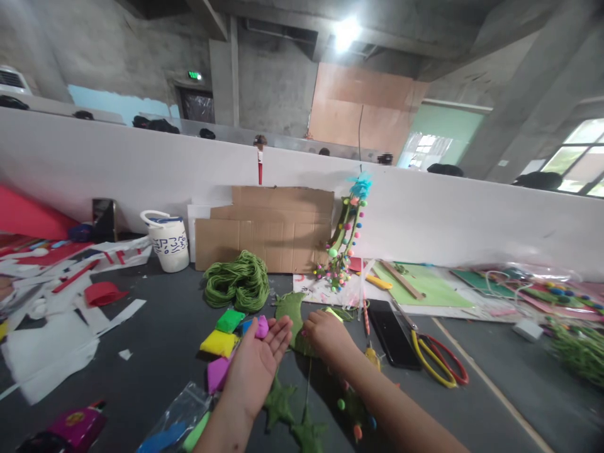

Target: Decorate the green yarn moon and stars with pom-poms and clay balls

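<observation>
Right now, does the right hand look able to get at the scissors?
Probably yes. The scissors lie with uncovered handles, seemingly not far from the right hand. The phone lies flat between them, so the hand could likely pass above it.

- ok so at the back of the bench (151,343) the cardboard (264,239) stands in front of the partition (425,217), yarn hank (236,282) right before it
- bucket (170,251)'s just left of the cardboard, paper scraps (61,343) further left
- pompom garland (348,236) is by the cardboard's right end
- clay packets (219,343) sit nearer than the yarn, crescent (290,309) to their right
- stars (279,402) lie nearer than the crescent
- phone (394,333)'s right of that, scissors (434,355) just right again
</observation>
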{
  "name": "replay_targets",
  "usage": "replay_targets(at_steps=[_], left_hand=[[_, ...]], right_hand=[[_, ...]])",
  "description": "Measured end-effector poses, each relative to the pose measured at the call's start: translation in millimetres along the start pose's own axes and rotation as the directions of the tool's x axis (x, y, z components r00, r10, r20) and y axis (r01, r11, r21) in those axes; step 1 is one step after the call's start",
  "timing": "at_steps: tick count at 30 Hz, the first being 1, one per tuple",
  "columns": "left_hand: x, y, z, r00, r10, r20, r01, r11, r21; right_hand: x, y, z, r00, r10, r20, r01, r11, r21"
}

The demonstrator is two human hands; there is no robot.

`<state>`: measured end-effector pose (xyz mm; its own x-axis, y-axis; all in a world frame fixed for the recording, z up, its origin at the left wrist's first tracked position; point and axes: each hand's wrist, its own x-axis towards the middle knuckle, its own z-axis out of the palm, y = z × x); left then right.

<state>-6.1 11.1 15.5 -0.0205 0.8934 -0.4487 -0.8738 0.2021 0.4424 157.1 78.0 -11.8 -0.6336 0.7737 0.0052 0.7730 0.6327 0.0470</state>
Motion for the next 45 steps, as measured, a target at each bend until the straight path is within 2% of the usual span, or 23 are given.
replay_targets(at_steps=[5,9,14,17,19,22,25,33,36,41,45], left_hand=[[-1,0,0.5,1.000,-0.006,0.001,0.006,0.999,0.034],[-6,-2,1.4,0.999,-0.031,0.031,0.027,0.995,0.100],[-17,-12,7.1,0.979,-0.126,0.161,0.077,0.957,0.279],[-21,-17,8.1,0.982,-0.094,0.163,0.021,0.917,0.399],[-22,-18,7.0,0.976,-0.118,0.183,0.021,0.888,0.459],[-23,-19,5.4,0.963,-0.158,0.218,0.023,0.855,0.518],[-25,-19,5.8,0.962,-0.149,0.229,0.002,0.840,0.542],[-24,-17,6.9,0.969,-0.111,0.221,-0.029,0.837,0.546],[-24,-15,6.0,0.969,-0.107,0.224,-0.044,0.815,0.577],[-23,-18,6.7,0.970,-0.115,0.213,-0.006,0.868,0.497],[-21,-23,7.2,0.975,-0.022,0.221,-0.103,0.836,0.539]], right_hand=[[-6,2,-9,0.999,0.028,-0.043,-0.023,0.994,0.107],[-18,-4,-30,0.980,0.116,-0.161,-0.068,0.958,0.280],[-36,-27,-59,0.947,0.165,-0.275,0.007,0.848,0.530],[-40,-38,-65,0.939,0.146,-0.311,0.108,0.734,0.670],[-40,-40,-66,0.933,0.153,-0.327,0.146,0.668,0.729],[-41,-37,-67,0.938,0.137,-0.317,0.155,0.653,0.741],[-42,-32,-69,0.955,0.076,-0.287,0.172,0.648,0.742],[-37,-28,-61,0.955,0.075,-0.287,0.147,0.722,0.676],[-35,-26,-59,0.956,0.094,-0.279,0.138,0.693,0.707],[-35,-28,-58,0.961,0.113,-0.253,0.132,0.616,0.777],[-31,-29,-50,0.946,0.185,-0.265,0.097,0.620,0.779]])
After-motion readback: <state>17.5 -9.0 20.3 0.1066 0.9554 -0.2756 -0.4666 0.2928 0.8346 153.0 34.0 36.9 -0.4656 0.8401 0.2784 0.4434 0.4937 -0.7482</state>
